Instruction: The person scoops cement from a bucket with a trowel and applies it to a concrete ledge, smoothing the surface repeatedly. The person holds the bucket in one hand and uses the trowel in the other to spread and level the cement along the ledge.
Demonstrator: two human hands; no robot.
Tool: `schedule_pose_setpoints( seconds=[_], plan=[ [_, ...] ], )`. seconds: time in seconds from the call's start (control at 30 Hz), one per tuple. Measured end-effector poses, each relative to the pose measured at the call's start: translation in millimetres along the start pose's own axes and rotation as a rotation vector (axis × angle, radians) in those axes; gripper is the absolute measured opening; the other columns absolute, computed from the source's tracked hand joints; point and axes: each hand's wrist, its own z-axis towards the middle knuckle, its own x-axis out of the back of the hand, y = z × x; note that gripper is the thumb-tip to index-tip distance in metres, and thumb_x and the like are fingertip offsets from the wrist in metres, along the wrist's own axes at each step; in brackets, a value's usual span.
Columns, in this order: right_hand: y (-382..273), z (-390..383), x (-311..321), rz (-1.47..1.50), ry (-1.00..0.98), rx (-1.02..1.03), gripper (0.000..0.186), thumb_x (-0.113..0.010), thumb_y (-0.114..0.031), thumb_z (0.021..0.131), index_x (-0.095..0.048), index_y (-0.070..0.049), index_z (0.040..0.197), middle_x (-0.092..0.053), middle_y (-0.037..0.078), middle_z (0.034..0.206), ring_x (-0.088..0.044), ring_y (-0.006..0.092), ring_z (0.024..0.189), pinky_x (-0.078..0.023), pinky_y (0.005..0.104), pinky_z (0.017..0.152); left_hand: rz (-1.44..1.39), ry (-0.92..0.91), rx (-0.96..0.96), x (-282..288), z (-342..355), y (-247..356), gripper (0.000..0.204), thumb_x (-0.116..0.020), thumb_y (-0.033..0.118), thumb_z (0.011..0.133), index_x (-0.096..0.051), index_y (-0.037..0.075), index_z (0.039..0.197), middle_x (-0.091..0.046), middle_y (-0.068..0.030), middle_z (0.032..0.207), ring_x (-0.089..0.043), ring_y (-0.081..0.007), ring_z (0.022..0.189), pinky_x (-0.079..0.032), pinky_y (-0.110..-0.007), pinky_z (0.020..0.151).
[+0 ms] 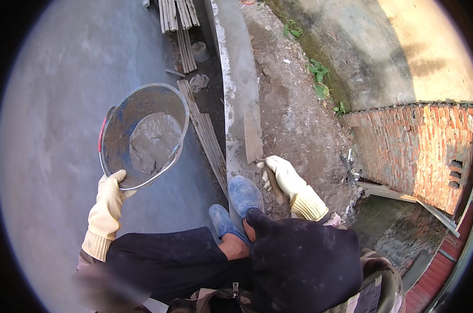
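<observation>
My left hand [107,206], in a cream rubber glove with a ribbed cuff, grips the near rim of a bucket [113,117]. The bucket tilts so that its inside shows, with wet grey mortar [154,141] at the bottom. Dried cement smears its walls, and a red grip sits on its wire handle. My right hand [286,180], gloved alike, is closed around the wooden handle of a trowel [252,138]. The long flat blade, coated in cement, points away from me over the top of a low wall [235,68].
Blue clogs [245,196] on my feet rest by the wall's near end. Bundled wooden strips [202,122] and a small pail [199,51] lie left of the wall. Right of it run rough ground [294,120], weeds [318,70] and a brick wall [403,146].
</observation>
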Motion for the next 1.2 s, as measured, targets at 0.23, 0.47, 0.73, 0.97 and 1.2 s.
schedule_pose_setpoints(
  seconds=[0.23,0.47,0.73,0.97,1.2],
  plan=[
    [44,11,44,-0.004,0.130,-0.178,0.041,-0.042,-0.036,0.111,-0.070,-0.005,0.111,-0.058,0.004,0.070,-0.053,0.0179,0.055,-0.045,0.0347,0.053,0.037,0.000,0.023,0,0,3,0.031,-0.060,0.013,0.106,-0.060,-0.001,0.134,-0.076,-0.0159,0.118,-0.078,-0.0292,0.101,-0.068,-0.046,0.087],
    [86,-18,45,-0.107,0.256,-0.237,0.039,-0.049,-0.036,0.115,-0.070,-0.005,0.102,-0.060,0.004,0.070,-0.055,0.0195,0.054,-0.048,0.0369,0.053,0.123,0.024,-0.023,-6,-4,6,0.032,-0.061,0.014,0.106,-0.063,0.001,0.134,-0.078,-0.0142,0.115,-0.079,-0.0271,0.094,-0.067,-0.048,0.084],
    [-85,-29,-39,-1.353,0.134,1.034,0.026,-0.074,-0.029,0.100,-0.065,-0.005,0.101,-0.067,0.013,0.078,-0.071,0.0336,0.071,-0.056,0.0445,0.065,0.536,0.032,-0.435,-31,-25,34,0.036,-0.056,0.011,0.101,-0.071,0.002,0.133,-0.076,-0.0119,0.096,-0.071,-0.0200,0.076,-0.059,-0.038,0.069],
    [-99,22,-173,-1.852,-0.240,0.728,0.017,-0.069,-0.013,0.090,-0.075,-0.001,0.099,-0.078,0.021,0.090,-0.080,0.0383,0.085,-0.063,0.0452,0.077,0.656,-0.040,-0.390,-44,-57,54,0.039,-0.054,0.014,0.101,-0.070,0.005,0.136,-0.071,-0.0084,0.088,-0.064,-0.0169,0.067,-0.054,-0.037,0.063],
    [-111,31,-146,-1.675,-0.690,0.525,0.034,-0.070,-0.036,0.098,-0.078,-0.004,0.110,-0.079,0.022,0.094,-0.076,0.0429,0.098,-0.060,0.0522,0.089,0.634,-0.067,-0.351,-39,-47,47,0.034,-0.054,0.013,0.101,-0.071,0.001,0.128,-0.067,-0.0044,0.079,-0.060,-0.0138,0.060,-0.051,-0.034,0.054]
  ],
)
